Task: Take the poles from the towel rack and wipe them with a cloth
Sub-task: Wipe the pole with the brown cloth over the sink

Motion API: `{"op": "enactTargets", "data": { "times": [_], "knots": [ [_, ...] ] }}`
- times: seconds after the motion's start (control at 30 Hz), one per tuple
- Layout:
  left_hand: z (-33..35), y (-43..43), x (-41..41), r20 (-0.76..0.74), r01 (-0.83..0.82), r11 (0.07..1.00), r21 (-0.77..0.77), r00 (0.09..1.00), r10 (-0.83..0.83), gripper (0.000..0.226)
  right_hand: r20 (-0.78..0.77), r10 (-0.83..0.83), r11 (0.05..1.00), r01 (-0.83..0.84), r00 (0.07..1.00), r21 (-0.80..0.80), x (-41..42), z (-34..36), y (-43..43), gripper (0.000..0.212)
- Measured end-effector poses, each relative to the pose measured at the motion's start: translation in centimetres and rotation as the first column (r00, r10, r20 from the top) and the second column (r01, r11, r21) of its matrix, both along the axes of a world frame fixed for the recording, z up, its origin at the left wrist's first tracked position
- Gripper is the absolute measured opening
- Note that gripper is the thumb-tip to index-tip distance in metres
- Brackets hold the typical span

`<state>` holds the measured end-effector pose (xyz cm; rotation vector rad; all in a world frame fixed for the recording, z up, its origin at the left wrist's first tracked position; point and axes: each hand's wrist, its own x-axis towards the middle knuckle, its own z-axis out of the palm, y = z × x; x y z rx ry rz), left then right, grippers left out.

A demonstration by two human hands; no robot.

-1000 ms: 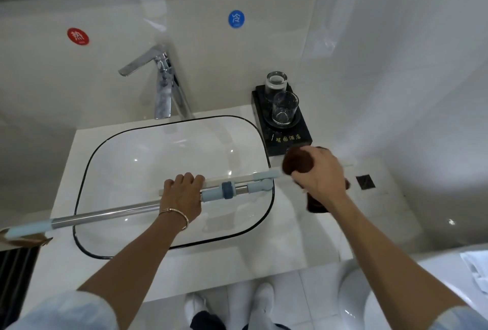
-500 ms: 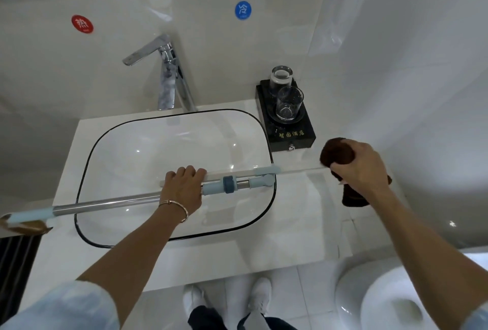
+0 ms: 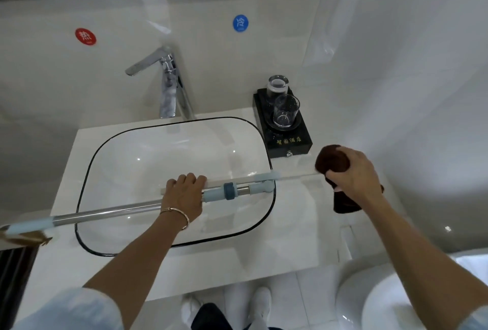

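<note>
Compared with the frame half a second ago, the right hand (image 3: 352, 171) and its cloth (image 3: 333, 158) sit at almost the same place near the right end of the thin pole, whereas one second ago they were further left, close to the sink's right rim. The left hand (image 3: 184, 195) has not shifted along the poles.

The left hand is clenched over two poles held together across the sink (image 3: 87, 171). The thick pole (image 3: 111, 212) is a metal tube with pale blue sleeves and a darker blue collar (image 3: 228, 191); it runs from the far left edge of the view, over the near part of the basin, to a blue end piece just beside the sink's right rim. The thin pole (image 3: 290, 178) is pale and lies just beyond the thick one, extending further right over the counter (image 3: 264, 258) to the cloth.

The right hand is closed around the dark brown cloth, which is wrapped over the right end of the thin pole. A loose tail of the cloth hangs below the hand, above the counter.

A bracelet (image 3: 179, 213) circles the left wrist. At the far right of the counter, a black tray (image 3: 290, 142) carries two drinking glasses (image 3: 286, 110). A chrome tap (image 3: 163, 81) stands behind the sink. On the wall, a red sticker (image 3: 85, 36) is at the left and a blue sticker (image 3: 240, 23) at the right. A toilet (image 3: 369, 300) shows at the near right.
</note>
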<state>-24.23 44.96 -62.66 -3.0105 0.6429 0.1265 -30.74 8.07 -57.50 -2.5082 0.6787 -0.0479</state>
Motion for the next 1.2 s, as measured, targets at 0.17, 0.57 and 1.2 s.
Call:
{"op": "enactTargets", "data": {
  "times": [0.17,0.57,1.2],
  "knots": [
    [0.0,0.0,0.0,0.034,-0.006,1.0,-0.007,0.999,0.006,0.038,-0.041,0.082,0.994,-0.079,0.996,0.07,1.6,1.5,6.3,0.062],
    [1.4,2.2,0.3,-0.22,0.077,0.997,-0.02,0.972,-0.079,0.104,-0.091,0.457,0.886,-0.462,0.885,-0.035,2.6,0.4,21.1,0.063],
    [2.3,18.7,2.3,-0.418,-0.013,0.999,-0.036,0.908,-0.004,0.019,0.126,-0.007,0.902,-0.048,0.992,0.43,3.0,5.4,22.1,0.041]
  ]
}}
